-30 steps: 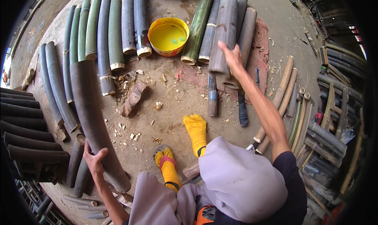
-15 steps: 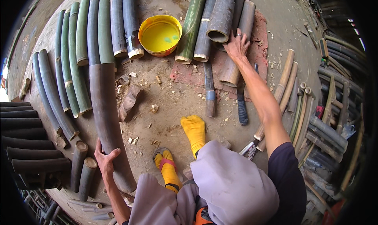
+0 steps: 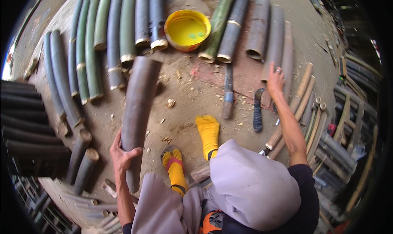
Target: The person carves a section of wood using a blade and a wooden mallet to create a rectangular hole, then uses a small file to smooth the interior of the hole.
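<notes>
Left hand: the left hand [image 3: 123, 158] grips a dark brown bamboo section [image 3: 137, 111]; the fingers [image 3: 133, 152] are wrapped round its lower part, thumb on the near side.
Bamboo section: it is tilted up off the dirt floor [image 3: 184, 98]; its far end points toward the row of green and grey bamboo lengths [image 3: 110, 41], and its near end runs down past the wrist.
Step in hand: by my reading, one piece is being picked from the stock and drawn toward the seated person's feet, in yellow socks [image 3: 208, 131] and sandals.
Middle ground: a yellow bowl [image 3: 187, 29] stands between the two groups of bamboo; a blue-handled blade [image 3: 228, 92] and a dark-handled knife [image 3: 258, 111] lie on the floor just beyond the feet.
Right hand: the right hand [image 3: 275, 79] is stretched out with fingers spread flat, holding nothing, resting on or just over the brown bamboo lengths [image 3: 274, 37] at the right; contact is hard to tell.
Next move: it likely calls for a steadier hold on the section, probably with both hands, and a tool within reach.
Change since earlier: half a second back the section lay lower and further left, and the right hand reached higher among the poles; it has drawn back toward the knives.
</notes>
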Tool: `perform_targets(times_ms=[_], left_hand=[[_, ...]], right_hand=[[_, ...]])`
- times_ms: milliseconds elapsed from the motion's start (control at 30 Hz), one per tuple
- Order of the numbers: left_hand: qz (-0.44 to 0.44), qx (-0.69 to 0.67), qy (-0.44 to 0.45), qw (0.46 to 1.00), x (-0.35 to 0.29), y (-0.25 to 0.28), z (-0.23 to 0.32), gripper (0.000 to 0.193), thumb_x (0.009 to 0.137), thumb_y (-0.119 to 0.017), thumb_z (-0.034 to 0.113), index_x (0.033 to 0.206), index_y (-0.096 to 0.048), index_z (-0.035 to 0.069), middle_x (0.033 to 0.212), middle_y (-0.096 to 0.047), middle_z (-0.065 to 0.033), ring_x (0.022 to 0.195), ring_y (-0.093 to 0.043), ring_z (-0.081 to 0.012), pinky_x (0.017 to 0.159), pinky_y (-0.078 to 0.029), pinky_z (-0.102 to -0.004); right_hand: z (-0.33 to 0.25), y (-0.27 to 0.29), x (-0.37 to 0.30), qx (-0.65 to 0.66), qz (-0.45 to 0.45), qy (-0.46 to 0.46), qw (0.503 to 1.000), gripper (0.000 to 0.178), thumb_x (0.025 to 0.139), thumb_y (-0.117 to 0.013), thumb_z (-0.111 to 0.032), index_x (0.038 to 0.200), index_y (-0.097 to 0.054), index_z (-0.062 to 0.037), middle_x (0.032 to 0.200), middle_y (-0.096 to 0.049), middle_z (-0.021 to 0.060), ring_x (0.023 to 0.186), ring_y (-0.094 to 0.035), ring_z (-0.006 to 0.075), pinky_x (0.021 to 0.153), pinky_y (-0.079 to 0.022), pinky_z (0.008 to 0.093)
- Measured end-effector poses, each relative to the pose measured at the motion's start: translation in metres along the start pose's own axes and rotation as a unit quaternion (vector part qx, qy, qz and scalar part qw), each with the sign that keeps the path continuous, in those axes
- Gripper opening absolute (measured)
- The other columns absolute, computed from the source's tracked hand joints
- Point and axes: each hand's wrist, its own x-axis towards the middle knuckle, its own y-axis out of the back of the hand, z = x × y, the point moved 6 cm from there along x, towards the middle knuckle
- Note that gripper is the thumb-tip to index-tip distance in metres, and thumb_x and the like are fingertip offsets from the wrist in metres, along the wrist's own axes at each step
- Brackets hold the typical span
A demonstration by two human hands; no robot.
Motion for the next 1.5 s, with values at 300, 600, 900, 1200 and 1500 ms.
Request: perform_targets(times_ms=[300,600,900,1200,1500], left_hand=[[-0.191,0.379,-0.182,0.887,0.001,-0.04,0.076,0.08,0.048,-0.077,0.019,0.126,-0.057,0.01,0.121,-0.063,-0.0111,0.106,-0.062,-0.0302,0.096,-0.048,-0.038],[0.29,-0.135,-0.214,0.923,0.062,0.037,0.093,0.057,0.075,-0.069,0.013,0.127,-0.048,0.002,0.119,-0.056,-0.0204,0.104,-0.058,-0.0271,0.091,-0.05,-0.0418],[0.135,-0.654,0.239,0.705,0.219,-0.078,0.033,0.109,0.077,-0.068,0.027,0.148,0.013,0.012,0.147,-0.008,-0.0358,0.132,-0.025,-0.0567,0.1,-0.032,-0.0733],[0.025,-0.615,0.164,0.771,0.3,-0.068,0.099,0.087,0.082,-0.063,0.02,0.15,-0.008,0.015,0.152,-0.008,-0.0271,0.13,-0.033,-0.0551,0.099,-0.037,-0.0702],[0.092,0.138,-0.115,0.979,0.201,-0.068,0.047,0.079,0.071,-0.075,0.028,0.135,-0.039,0.002,0.13,-0.045,-0.0203,0.108,-0.052,-0.0294,0.089,-0.047,-0.0504]], right_hand=[[-0.21,0.256,-0.184,0.3,0.01,0.563,0.77,0.093,0.065,-0.079,-0.035,0.144,-0.037,-0.0093,0.125,-0.055,0.0198,0.113,-0.055,0.0341,0.094,-0.044,0.0418],[-0.224,0.164,-0.171,0.458,-0.196,0.364,0.787,0.104,0.062,-0.081,-0.034,0.147,-0.027,-0.0052,0.125,-0.056,0.0271,0.108,-0.061,0.04,0.097,-0.049,0.0451],[-0.21,0.181,-0.144,0.663,-0.124,0.202,0.71,0.099,0.062,-0.079,-0.034,0.141,-0.031,0.0035,0.125,-0.052,0.0199,0.112,-0.055,0.0291,0.098,-0.044,0.0391],[-0.199,0.172,-0.141,0.698,-0.139,0.15,0.686,0.093,0.063,-0.078,-0.034,0.136,-0.036,0.0034,0.119,-0.055,0.016,0.109,-0.055,0.0249,0.096,-0.043,0.0376],[-0.227,0.158,-0.156,0.747,-0.2,0.132,0.62,0.087,0.065,-0.077,-0.03,0.135,-0.037,0.0022,0.119,-0.056,0.0148,0.107,-0.056,0.0245,0.097,-0.043,0.037]])
